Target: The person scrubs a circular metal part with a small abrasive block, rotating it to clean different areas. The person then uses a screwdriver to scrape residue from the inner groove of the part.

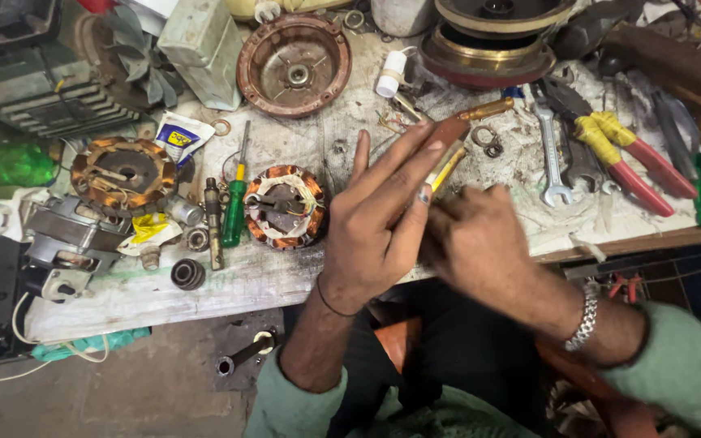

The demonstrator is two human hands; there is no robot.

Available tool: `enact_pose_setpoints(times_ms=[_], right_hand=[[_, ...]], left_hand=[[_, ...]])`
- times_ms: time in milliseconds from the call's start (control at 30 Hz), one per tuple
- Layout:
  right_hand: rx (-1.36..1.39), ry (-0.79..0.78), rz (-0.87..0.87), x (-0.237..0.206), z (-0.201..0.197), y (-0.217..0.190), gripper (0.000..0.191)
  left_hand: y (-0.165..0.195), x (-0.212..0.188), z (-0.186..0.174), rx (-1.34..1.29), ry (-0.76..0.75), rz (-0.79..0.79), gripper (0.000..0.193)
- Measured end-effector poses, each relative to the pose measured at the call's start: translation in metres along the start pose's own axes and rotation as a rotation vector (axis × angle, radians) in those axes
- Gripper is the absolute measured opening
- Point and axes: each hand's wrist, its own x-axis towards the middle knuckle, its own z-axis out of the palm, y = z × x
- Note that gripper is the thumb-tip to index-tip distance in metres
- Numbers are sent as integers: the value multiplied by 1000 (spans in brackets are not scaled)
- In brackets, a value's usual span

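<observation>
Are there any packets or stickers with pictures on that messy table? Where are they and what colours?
Sachet: left of middle, above the copper-wound stator; flat, torn, white with a blue and yellow patch.
Crumpled wrapper: below that stator, by the grey motor housing; yellow and white.
White tube: near the top, right of the rusty round cover; small cylinder, any label too small to tell.
No screens or signs.

From my remote seat I'm looking at a motor repair workshop: a grimy surface [302,146] carries a copper-wound stator [285,207], with a rusty end bell [294,65] beyond it, a green screwdriver [234,207] just left, and red-handled pliers [626,154] and a spanner [552,154] far right.
</observation>
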Motion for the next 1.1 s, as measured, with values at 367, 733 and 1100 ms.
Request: enact_pose_setpoints(times_ms=[367, 733, 1100], right_hand=[[962, -82, 153, -4, 3, 1, 15], [565, 128, -132, -6, 1, 2, 13], [1460, -253, 365, -9, 2, 3, 29]], left_hand=[[6, -1, 1, 17, -1, 28, 45], [6, -5, 0, -18, 15, 8, 43], [2, -5, -3, -66, 21, 8, 48]])
